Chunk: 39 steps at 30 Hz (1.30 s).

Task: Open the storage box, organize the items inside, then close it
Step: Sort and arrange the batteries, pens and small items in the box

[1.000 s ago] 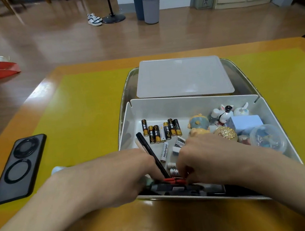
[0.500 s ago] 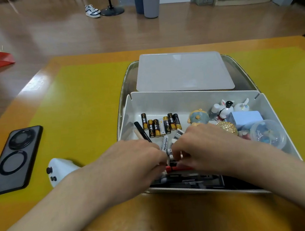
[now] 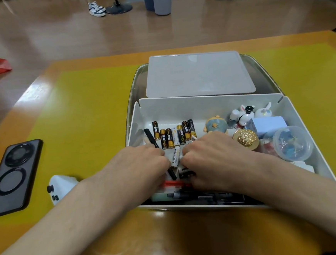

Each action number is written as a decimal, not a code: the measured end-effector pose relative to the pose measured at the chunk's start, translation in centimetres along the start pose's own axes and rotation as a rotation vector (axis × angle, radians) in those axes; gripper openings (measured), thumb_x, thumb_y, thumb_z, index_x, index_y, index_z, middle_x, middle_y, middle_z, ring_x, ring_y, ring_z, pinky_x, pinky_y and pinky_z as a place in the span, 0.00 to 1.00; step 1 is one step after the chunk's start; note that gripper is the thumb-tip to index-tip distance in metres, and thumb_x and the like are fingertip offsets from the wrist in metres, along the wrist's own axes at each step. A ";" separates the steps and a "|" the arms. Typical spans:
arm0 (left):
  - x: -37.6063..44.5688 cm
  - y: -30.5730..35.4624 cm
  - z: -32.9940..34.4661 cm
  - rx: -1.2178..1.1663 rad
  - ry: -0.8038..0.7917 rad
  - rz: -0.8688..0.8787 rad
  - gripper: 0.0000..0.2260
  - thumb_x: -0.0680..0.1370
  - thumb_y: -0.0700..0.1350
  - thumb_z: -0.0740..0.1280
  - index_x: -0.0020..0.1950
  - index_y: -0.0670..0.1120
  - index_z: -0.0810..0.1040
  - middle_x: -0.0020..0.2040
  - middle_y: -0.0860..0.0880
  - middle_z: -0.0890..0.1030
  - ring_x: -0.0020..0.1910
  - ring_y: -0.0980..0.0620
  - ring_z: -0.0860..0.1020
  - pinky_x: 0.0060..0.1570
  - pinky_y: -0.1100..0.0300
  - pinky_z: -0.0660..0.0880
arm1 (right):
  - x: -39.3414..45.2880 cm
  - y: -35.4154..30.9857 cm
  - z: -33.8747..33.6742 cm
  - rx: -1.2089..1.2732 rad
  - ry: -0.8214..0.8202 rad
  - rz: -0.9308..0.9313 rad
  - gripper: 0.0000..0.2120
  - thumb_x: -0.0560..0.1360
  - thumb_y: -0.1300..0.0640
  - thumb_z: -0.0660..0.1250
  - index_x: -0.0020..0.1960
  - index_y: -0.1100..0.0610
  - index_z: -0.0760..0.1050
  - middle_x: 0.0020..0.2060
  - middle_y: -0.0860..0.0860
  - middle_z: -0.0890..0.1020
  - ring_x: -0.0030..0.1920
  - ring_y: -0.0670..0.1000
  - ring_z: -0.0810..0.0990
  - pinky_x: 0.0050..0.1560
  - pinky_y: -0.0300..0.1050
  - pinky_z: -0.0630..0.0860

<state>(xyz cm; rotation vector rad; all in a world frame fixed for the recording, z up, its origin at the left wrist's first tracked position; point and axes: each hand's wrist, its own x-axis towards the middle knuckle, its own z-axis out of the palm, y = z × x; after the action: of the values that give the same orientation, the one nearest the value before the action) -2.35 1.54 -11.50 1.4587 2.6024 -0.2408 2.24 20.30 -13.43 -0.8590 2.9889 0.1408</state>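
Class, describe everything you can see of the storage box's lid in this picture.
The lid is a flat, pale grey rectangle with rounded corners, plastic by its look, with a faint sheen. It is off the storage box and lies flat just behind the box's far wall, resting in what looks like a shiny tray whose rim shows to its left and right. Neither hand touches it. Its underside is hidden.
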 end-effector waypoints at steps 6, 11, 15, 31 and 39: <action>0.2 0.0 0.2 0.095 0.023 0.040 0.07 0.82 0.50 0.61 0.52 0.51 0.78 0.52 0.52 0.80 0.53 0.50 0.76 0.57 0.54 0.74 | -0.5 1.3 -1.2 0.147 0.008 0.116 0.11 0.75 0.47 0.62 0.45 0.50 0.80 0.39 0.45 0.79 0.40 0.51 0.78 0.31 0.43 0.68; 1.2 -0.6 -0.3 0.048 0.031 -0.029 0.03 0.81 0.47 0.62 0.49 0.51 0.75 0.49 0.53 0.78 0.48 0.53 0.74 0.40 0.60 0.67 | -0.8 5.2 -3.2 0.341 0.167 0.444 0.12 0.72 0.49 0.67 0.55 0.46 0.80 0.35 0.42 0.83 0.39 0.48 0.79 0.40 0.49 0.77; 3.2 -1.7 -0.7 0.080 0.165 -0.022 0.07 0.81 0.51 0.62 0.56 0.51 0.76 0.51 0.53 0.76 0.53 0.51 0.75 0.40 0.58 0.71 | 0.6 6.5 -2.7 0.278 0.159 0.539 0.14 0.72 0.50 0.68 0.56 0.43 0.81 0.38 0.44 0.84 0.43 0.55 0.80 0.40 0.48 0.75; 7.5 -3.0 0.1 -0.082 0.106 -0.137 0.20 0.75 0.63 0.67 0.56 0.49 0.78 0.55 0.50 0.71 0.58 0.50 0.69 0.44 0.53 0.72 | 1.7 7.1 -1.6 0.312 0.150 0.642 0.12 0.71 0.47 0.70 0.55 0.43 0.82 0.44 0.47 0.85 0.48 0.57 0.82 0.45 0.50 0.80; 8.3 -2.4 0.9 -0.236 0.136 -0.190 0.23 0.70 0.60 0.75 0.54 0.48 0.72 0.55 0.50 0.72 0.59 0.49 0.69 0.43 0.55 0.65 | 1.0 6.8 -1.6 0.354 0.168 0.630 0.13 0.70 0.46 0.72 0.54 0.43 0.82 0.38 0.45 0.85 0.44 0.53 0.82 0.43 0.49 0.80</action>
<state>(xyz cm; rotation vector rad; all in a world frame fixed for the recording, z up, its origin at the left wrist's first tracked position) -8.61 7.06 -13.95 1.1906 2.7644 0.1461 -2.21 25.35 -11.34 0.1188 3.1704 -0.4558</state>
